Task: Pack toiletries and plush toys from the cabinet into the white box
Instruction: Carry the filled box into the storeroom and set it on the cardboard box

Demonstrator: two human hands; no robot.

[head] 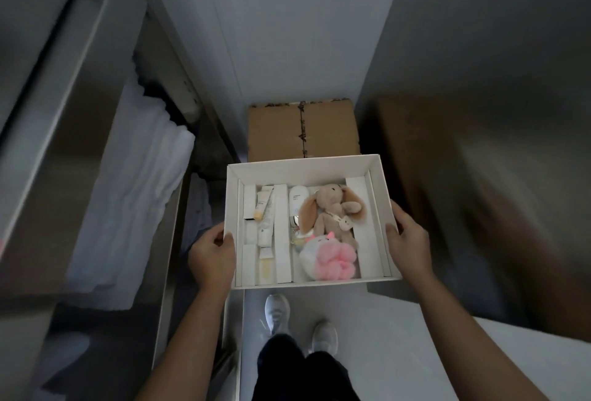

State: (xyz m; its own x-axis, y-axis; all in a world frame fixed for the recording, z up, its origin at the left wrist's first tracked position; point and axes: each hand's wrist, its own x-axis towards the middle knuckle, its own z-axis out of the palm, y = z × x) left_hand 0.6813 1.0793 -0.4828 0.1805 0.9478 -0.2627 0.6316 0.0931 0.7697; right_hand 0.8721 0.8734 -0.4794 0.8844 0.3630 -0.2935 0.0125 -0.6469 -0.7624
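Note:
I hold the open white box (303, 165) in the air in front of me. My left hand (212, 258) grips its left wall and my right hand (407, 235) grips its right wall. Inside, a beige plush rabbit (332, 211) lies at the right, with a pink and white plush toy (329, 258) below it. A white bottle (298, 200) lies beside the rabbit. Cream tubes (264, 215) lie in the left compartments between white dividers.
A taped brown cardboard box (303, 127) stands on the floor just beyond the white box. The cabinet with folded white bedding (140, 195) is at my left. A wall or door panel rises at the right. My feet in grey shoes (297, 324) stand below the box.

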